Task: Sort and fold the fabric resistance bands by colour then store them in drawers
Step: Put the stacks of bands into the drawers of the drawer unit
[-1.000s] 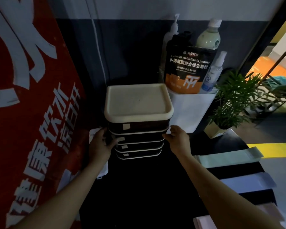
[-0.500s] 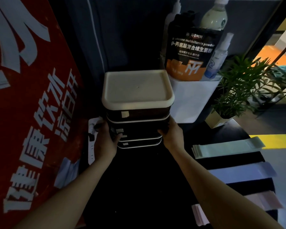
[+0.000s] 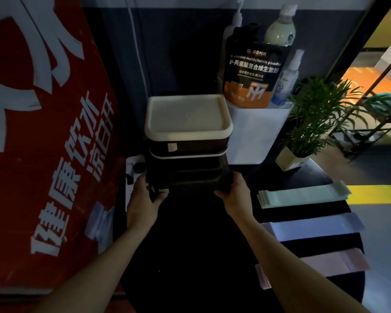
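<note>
We have both hands at the foot of the drawer unit (image 3: 187,141), a small dark stack of drawers with a cream lid, standing at the back of the black table (image 3: 190,256) against the dark wall. Our left hand (image 3: 142,199) wraps the lower left corner of the stack, thumb curled in across the front of the bottom drawer, and our right hand (image 3: 235,195) takes the lower right corner the same way, fingers bent round the dark edge; the lighting down there is dim, so exactly where one drawer ends and the next begins we cannot tell. A pale label sits on the front of the top drawer. Off to the right on the table the fabric bands lie flat in a row, well apart from the drawers: a mint green band (image 3: 303,195) farthest from us, then a lavender band (image 3: 316,227), then a pink band (image 3: 314,267) nearest, with strips of black showing between them. Beside the left hand a white power strip (image 3: 131,168) lies along the table edge, and a big red sign (image 3: 43,143) with white characters leans on the left. Behind the drawers a white box (image 3: 257,136) carries a black powder pouch (image 3: 253,71) and some bottles, and a potted plant (image 3: 312,123) stands just right of it.
</note>
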{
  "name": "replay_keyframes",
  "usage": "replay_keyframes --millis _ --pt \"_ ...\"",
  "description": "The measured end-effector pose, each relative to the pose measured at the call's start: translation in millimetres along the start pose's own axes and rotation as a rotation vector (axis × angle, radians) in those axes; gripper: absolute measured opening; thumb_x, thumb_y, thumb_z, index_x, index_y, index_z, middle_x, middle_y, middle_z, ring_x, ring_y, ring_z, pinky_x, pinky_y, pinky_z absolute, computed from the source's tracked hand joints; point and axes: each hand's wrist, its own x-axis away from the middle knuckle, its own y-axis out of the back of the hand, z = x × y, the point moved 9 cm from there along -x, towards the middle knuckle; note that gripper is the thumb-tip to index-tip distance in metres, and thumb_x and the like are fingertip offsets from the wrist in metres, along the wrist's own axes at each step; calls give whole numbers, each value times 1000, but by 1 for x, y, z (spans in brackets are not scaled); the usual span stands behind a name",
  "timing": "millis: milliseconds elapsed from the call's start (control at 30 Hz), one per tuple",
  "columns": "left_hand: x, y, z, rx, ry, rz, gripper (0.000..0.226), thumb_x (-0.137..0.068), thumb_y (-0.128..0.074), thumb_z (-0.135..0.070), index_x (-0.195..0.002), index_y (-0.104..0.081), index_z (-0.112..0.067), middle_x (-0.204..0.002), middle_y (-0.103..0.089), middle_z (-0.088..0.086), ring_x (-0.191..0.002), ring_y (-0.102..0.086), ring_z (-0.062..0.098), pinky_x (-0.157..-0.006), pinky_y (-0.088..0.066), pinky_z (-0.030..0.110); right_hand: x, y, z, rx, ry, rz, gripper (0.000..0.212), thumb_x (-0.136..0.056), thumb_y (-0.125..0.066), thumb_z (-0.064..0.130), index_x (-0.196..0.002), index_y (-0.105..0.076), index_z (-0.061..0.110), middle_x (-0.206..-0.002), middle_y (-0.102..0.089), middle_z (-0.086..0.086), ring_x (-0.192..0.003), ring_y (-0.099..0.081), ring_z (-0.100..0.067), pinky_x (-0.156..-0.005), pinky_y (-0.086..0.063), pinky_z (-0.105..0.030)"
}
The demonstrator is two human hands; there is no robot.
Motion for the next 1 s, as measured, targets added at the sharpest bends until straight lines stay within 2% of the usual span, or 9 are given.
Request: replay_keyframes --millis 200,333,467,567,667,767,900,1000 --pt "10 5 -7 -3 -43 13 66 -82 -70 -19 -138 -35 -18 -132 -42 -10 -120 -40 5 -101 -34 28 9 1 -5 13 4 -9 49 -75 -74 11 -117 -47 11 -117 -55 -8 -110 -52 -25 -83 -38 -29" --pt "13 7 -4 -12 -29 55 58 -82 -70 -20 -132 -41 -21 -131 -50 -1 -120 -48 13 -101 -37 29 13 2 -7 -16 3 -6 52 -77 -73 13 -123 -47 13 -120 -55 -7 -111 -53 -24 -85 -40 -29" --pt "23 8 3 -84 39 72 64 -82 -70 -27 -136 -38 -17 -134 -49 4 -123 -49 18 -103 -40 36 17 4 -11 -34 20 5 50 -80 -69 14 -125 -48 16 -120 -56 -4 -110 -55 -20 -87 -41 -28" --pt "45 5 7 -149 151 72 68 -85 -66 -27 -140 -32 -8 -139 -42 11 -122 -48 23 -95 -38 28 30 16 -32 27 16 -33 42 -83 -66 13 -123 -51 14 -118 -54 -5 -107 -55 -22 -86 -41 -27" --pt "73 -14 5 -149 186 159 59 -89 -61 -25 -139 -32 -9 -139 -39 7 -119 -47 18 -88 -36 25 48 34 -69 74 -29 -15 35 -89 -62 14 -122 -53 10 -119 -51 -8 -107 -54 -24 -89 -43 -29" --pt "99 -48 8 -125 239 289 47 -91 -56 -29 -133 -39 -14 -133 -43 1 -112 -48 12 -84 -40 28 67 55 -110 128 -57 29 28 -91 -58 13 -119 -57 8 -116 -50 -9 -103 -55 -27 -84 -43 -29" --pt "138 -113 2 -69 347 539 31 -93 -52 -29 -123 -45 -21 -123 -46 -3 -114 -49 12 -92 -46 33 92 79 -164 157 -92 60 20 -91 -56 7 -110 -61 3 -107 -50 -11 -101 -53 -31 -81 -43 -32" --pt "168 -163 -14 -120 266 585 31 -94 -53 -25 -124 -47 -17 -122 -49 2 -116 -49 16 -94 -45 33 103 95 -198 191 -127 64 20 -90 -59 10 -108 -62 4 -111 -51 -11 -103 -52 -28 -83 -46 -33"
